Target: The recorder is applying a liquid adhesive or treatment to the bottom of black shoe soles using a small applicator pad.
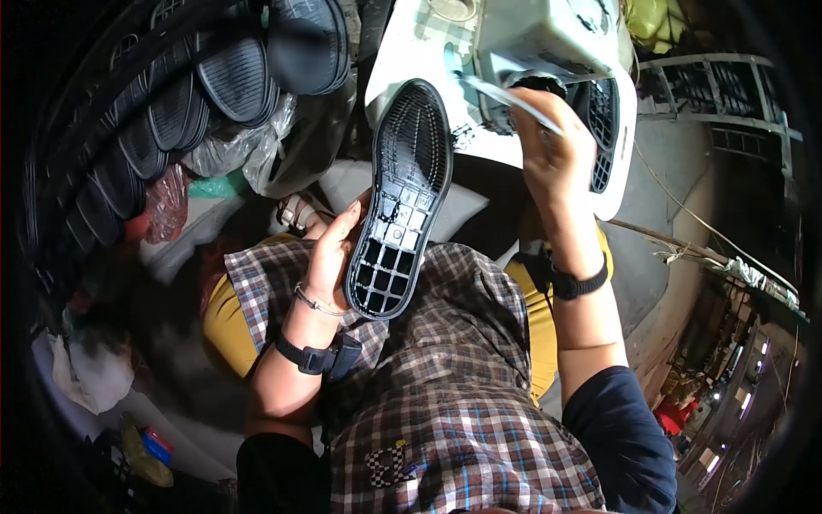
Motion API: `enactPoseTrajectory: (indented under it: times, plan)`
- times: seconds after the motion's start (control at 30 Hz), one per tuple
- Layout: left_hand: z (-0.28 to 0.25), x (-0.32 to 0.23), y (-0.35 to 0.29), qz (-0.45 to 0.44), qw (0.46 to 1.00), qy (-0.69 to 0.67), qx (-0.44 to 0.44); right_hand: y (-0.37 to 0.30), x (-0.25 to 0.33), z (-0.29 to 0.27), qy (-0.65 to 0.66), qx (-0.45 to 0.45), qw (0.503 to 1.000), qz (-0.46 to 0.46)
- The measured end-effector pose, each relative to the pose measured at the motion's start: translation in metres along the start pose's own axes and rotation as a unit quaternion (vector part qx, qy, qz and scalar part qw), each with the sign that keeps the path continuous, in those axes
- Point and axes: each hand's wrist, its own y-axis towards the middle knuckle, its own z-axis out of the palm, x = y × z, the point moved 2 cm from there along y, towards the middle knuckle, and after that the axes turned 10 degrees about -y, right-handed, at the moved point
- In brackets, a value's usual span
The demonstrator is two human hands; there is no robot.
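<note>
My left hand (330,261) grips a black shoe sole (399,206) by its left edge. The sole stands heel end toward me, and its inner face shows a grid of square hollows with a wet-looking shine. To the right, my right hand (555,150) is closed round a thin, pale, stick-like tool (501,92), partly smeared by motion. That hand hovers over the white work surface (402,51), apart from the sole. A second black sole (604,128) lies on this surface beyond my right hand.
Stacks of black soles (235,77) rise at the left, with clear plastic bags (257,141) beside them. A pale block-shaped housing (548,38) sits on the work surface. A metal rack (719,81) and a long pole (685,248) are at the right.
</note>
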Motion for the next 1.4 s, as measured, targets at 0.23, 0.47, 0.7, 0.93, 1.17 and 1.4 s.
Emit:
enactPoseTrajectory:
  times: [0.23, 0.47, 0.7, 0.93, 1.17, 1.4]
  plan:
    - [-0.008, 0.000, -0.001, -0.050, 0.998, -0.032, -0.024, -0.018, -0.036, -0.025, -0.135, 0.092, 0.984, 0.071]
    - [-0.016, 0.003, 0.007, -0.106, 0.993, -0.045, -0.028, -0.040, -0.058, -0.045, 0.072, 0.131, 0.962, 0.229]
    - [-0.014, 0.002, 0.000, -0.122, 0.991, -0.049, -0.009, -0.029, 0.005, -0.005, 0.076, 0.149, 0.986, -0.026]
    - [0.002, 0.007, 0.001, -0.115, 0.990, -0.053, -0.055, -0.017, 0.007, 0.040, -0.010, 0.167, 0.980, -0.105]
    - [0.000, 0.010, 0.003, -0.100, 0.995, 0.007, -0.013, -0.022, 0.013, 0.037, -0.051, 0.163, 0.972, -0.159]
    - [0.001, 0.014, 0.005, -0.093, 0.995, 0.015, -0.025, -0.015, 0.003, 0.041, -0.074, 0.144, 0.980, -0.117]
